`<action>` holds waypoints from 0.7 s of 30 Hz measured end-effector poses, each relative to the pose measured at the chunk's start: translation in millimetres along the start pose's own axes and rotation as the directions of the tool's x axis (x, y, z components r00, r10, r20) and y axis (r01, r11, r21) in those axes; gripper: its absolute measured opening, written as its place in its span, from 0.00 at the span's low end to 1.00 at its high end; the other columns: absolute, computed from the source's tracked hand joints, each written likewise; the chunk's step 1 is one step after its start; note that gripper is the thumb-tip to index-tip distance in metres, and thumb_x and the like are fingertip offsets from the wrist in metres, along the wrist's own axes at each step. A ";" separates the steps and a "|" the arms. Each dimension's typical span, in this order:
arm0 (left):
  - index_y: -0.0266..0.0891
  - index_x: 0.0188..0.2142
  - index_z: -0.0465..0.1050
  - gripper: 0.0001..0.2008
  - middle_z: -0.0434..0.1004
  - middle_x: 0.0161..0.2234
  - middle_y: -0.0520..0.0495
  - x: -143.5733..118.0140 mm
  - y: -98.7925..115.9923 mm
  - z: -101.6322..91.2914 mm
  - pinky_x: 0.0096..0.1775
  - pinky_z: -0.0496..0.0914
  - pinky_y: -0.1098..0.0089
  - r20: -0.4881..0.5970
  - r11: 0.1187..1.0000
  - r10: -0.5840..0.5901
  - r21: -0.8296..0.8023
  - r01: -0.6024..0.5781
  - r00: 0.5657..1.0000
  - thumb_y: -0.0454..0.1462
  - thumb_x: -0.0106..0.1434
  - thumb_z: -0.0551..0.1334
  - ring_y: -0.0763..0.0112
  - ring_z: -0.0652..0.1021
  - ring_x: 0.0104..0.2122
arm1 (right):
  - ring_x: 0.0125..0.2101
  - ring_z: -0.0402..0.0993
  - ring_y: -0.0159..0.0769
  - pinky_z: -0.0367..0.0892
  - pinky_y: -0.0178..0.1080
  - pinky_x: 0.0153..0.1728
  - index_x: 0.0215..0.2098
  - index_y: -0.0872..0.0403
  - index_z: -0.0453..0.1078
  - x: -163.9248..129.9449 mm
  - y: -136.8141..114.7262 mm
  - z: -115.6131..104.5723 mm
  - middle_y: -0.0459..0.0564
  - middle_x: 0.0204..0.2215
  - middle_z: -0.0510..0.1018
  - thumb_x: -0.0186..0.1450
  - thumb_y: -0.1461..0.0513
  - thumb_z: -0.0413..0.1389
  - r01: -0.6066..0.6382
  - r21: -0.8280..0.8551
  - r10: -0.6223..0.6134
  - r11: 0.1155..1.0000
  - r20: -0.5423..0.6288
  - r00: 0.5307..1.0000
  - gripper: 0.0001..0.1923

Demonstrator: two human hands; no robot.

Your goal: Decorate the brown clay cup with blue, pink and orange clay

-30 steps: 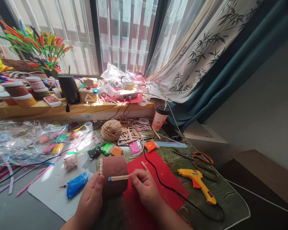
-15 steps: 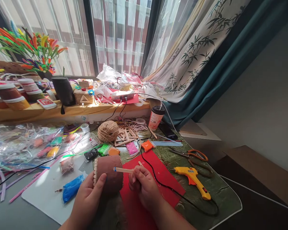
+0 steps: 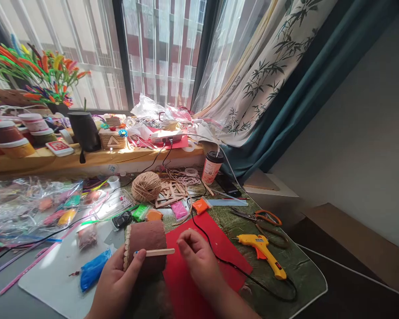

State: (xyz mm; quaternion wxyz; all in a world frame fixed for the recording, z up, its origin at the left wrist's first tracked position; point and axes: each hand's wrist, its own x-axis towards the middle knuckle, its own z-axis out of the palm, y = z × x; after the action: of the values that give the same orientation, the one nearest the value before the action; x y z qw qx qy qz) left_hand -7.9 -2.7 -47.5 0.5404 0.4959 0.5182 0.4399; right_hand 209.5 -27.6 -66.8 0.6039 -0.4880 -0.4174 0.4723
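Left hand (image 3: 115,283) grips the brown clay roll (image 3: 146,246), thumb pinning a craft stick (image 3: 156,252); right hand (image 3: 197,259), fingers loosely curled and empty, sits just beside.

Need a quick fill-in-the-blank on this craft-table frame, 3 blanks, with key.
1. The left hand holds a brown cylinder with a ____ stick lying across its side.
2. The glue gun right of the red sheet is ____ in colour.
3. The ball of twine lies ____ the cylinder, toward the window.

Missing words: wooden; yellow; behind
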 end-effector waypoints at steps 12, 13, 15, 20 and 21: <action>0.42 0.47 0.85 0.25 0.92 0.44 0.41 -0.8 5.1 5.1 0.44 0.84 0.57 0.013 0.997 0.008 -0.076 -0.007 1.000 0.57 0.60 0.74 0.41 0.88 0.45 | 0.53 0.79 0.49 0.75 0.55 0.56 0.53 0.54 0.77 145.5 -50.9 -213.5 0.56 0.55 0.81 0.76 0.58 0.62 -0.220 -0.904 -0.209 0.366 -0.310 0.927 0.11; 0.42 0.47 0.85 0.25 0.92 0.44 0.41 -0.6 4.7 4.9 0.44 0.83 0.58 0.006 0.998 0.018 -0.059 -0.018 1.000 0.57 0.60 0.74 0.41 0.88 0.46 | 0.53 0.80 0.48 0.77 0.55 0.54 0.57 0.53 0.76 147.3 -44.3 -215.6 0.56 0.57 0.80 0.76 0.57 0.63 -0.228 -0.914 -0.199 0.335 -0.305 0.931 0.14; 0.42 0.46 0.85 0.25 0.91 0.45 0.40 0.2 3.5 4.4 0.43 0.84 0.58 0.008 0.998 0.023 -0.051 -0.023 1.000 0.58 0.61 0.73 0.40 0.87 0.47 | 0.52 0.81 0.48 0.79 0.54 0.52 0.61 0.53 0.74 148.8 -33.4 -219.5 0.56 0.59 0.79 0.76 0.56 0.63 -0.239 -0.927 -0.183 0.288 -0.298 0.937 0.18; 0.41 0.46 0.85 0.26 0.91 0.42 0.39 2.3 0.2 3.4 0.38 0.84 0.60 0.012 0.998 0.014 -0.054 -0.013 1.000 0.58 0.61 0.73 0.41 0.88 0.45 | 0.53 0.80 0.48 0.79 0.55 0.53 0.60 0.53 0.74 149.6 -25.2 -240.5 0.56 0.59 0.79 0.76 0.56 0.63 -0.264 -0.936 -0.214 0.234 -0.315 0.925 0.17; 0.40 0.46 0.85 0.27 0.91 0.41 0.39 2.5 0.1 3.2 0.37 0.84 0.61 0.009 0.999 0.017 -0.036 -0.017 1.000 0.59 0.61 0.73 0.42 0.88 0.44 | 0.53 0.80 0.48 0.79 0.55 0.53 0.60 0.53 0.74 149.8 -24.9 -245.9 0.56 0.59 0.79 0.76 0.56 0.63 -0.274 -0.933 -0.229 0.232 -0.326 0.917 0.17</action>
State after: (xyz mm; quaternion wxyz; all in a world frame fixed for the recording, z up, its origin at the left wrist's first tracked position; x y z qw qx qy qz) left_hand -4.5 -0.5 -47.8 0.5479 0.4925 0.5034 0.4516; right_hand 481.6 68.9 -78.9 0.2331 -0.8461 -0.4792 0.0093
